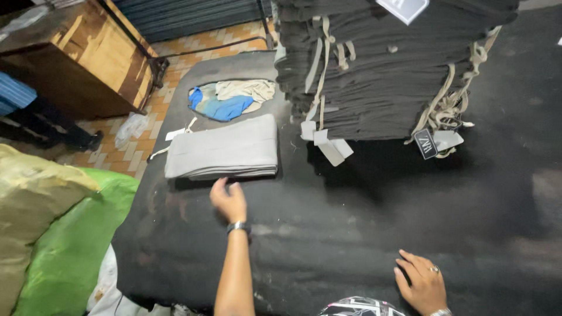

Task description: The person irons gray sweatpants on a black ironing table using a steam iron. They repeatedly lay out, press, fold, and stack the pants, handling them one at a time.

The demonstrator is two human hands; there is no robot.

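The left hand (229, 201) reaches, fingers loosely curled and holding nothing, just short of the near edge of a folded grey garment (222, 153) lying on the dark table (363, 222). The right hand (422, 284) rests open and flat on the table's near side. A tall stack of dark garments (386, 64) stands far right.

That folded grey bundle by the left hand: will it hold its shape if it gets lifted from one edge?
Probably not. The folded grey bundle looks like soft layered cloth, so it would likely droop and fan open. Its loose cream ties may trail. On the dark felt-like table it would likely drag rather than slide. The left hand is just short of it.
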